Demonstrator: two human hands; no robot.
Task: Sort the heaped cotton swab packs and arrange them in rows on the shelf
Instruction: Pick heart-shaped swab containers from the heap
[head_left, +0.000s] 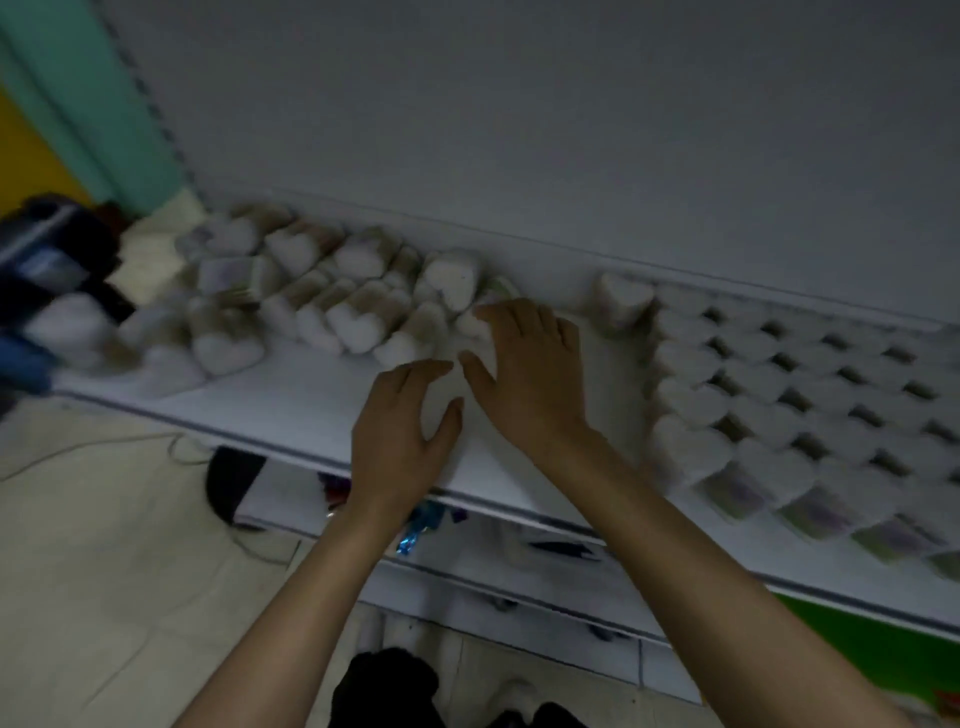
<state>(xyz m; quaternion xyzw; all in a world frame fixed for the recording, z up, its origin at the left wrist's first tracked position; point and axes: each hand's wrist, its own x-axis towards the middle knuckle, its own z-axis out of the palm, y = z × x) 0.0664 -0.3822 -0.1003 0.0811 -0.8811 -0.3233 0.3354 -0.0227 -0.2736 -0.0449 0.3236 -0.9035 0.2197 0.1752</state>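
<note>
On the white shelf the heaped cotton swab packs lie left of the tidy rows, left hand and right hand spread empty between — light, rigid, easily toppled tubs, I judge, best pinched across their sides.

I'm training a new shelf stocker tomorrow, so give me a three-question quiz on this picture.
1. True or false: the left hand grips a pack.
2. The neat rows lie on which side of the shelf: A left, B right?
3. Fill in: the lone pack at the back has a ___-shaped top.
Key: 1 false, it and the right hand are open, holding nothing; 2 B, the heap lies left; 3 heart.
</note>
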